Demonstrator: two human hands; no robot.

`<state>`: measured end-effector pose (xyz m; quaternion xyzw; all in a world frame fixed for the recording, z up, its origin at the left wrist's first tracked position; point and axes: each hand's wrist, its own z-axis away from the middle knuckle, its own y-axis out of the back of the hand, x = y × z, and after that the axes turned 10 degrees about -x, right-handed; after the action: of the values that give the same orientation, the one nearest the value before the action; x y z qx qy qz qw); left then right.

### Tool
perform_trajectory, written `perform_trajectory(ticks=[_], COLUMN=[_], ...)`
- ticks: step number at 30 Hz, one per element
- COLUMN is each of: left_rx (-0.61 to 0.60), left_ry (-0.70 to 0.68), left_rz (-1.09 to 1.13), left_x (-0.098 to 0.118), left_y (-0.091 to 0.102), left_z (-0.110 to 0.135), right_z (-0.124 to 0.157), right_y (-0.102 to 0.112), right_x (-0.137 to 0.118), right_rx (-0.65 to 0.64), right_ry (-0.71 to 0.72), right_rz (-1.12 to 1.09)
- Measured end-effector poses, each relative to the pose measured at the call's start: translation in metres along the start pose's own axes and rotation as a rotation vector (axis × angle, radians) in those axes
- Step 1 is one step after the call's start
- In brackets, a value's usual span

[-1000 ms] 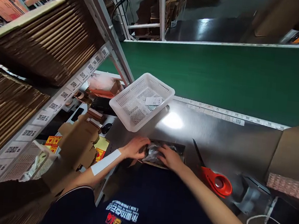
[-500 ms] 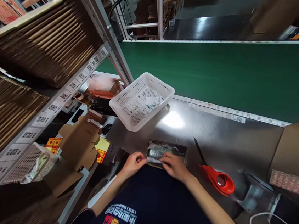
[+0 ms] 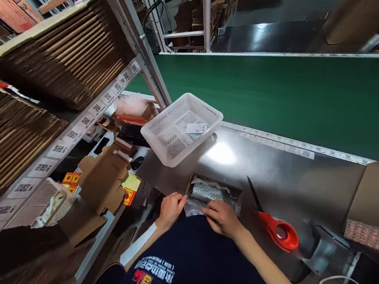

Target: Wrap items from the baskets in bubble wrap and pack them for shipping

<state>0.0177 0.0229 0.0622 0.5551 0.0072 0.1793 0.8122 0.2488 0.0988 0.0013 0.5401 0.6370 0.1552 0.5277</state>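
A small open cardboard box sits against my body at the near edge of the metal bench. Inside it lies an item in clear bubble wrap; its contents are hidden. A loose flap of the wrap hangs over the box's near side. My left hand is closed in a pinch at the flap's left edge. With curled fingers, my right hand grips the flap further right. To the right of that hand rests an orange-handled tool with a dark blade.
A white perforated basket holding a label stands at the bench's back left, before the green conveyor belt. Shelves of flat cardboard rise on the left. At the right are a grey device, a white cable and a large carton.
My hands have drawn the bubble-wrap flap toward my body, so more of the wrapped item shows. The box now looks slightly turned. The view has shifted a little.
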Motion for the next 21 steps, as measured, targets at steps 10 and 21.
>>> perform_trajectory(ticks=[10,21], left_rx=[0.050,-0.102], left_ry=[-0.618,-0.161], left_rz=[0.167,0.501], left_x=[0.003,-0.008], left_y=[0.006,0.035], left_z=[-0.006,-0.061], right_z=[-0.016,-0.039], right_y=[-0.003,0.015], right_x=[0.001,-0.002], right_rx=[-0.069,-0.233], right_ry=[-0.079,-0.547], right_rz=[0.011,-0.064])
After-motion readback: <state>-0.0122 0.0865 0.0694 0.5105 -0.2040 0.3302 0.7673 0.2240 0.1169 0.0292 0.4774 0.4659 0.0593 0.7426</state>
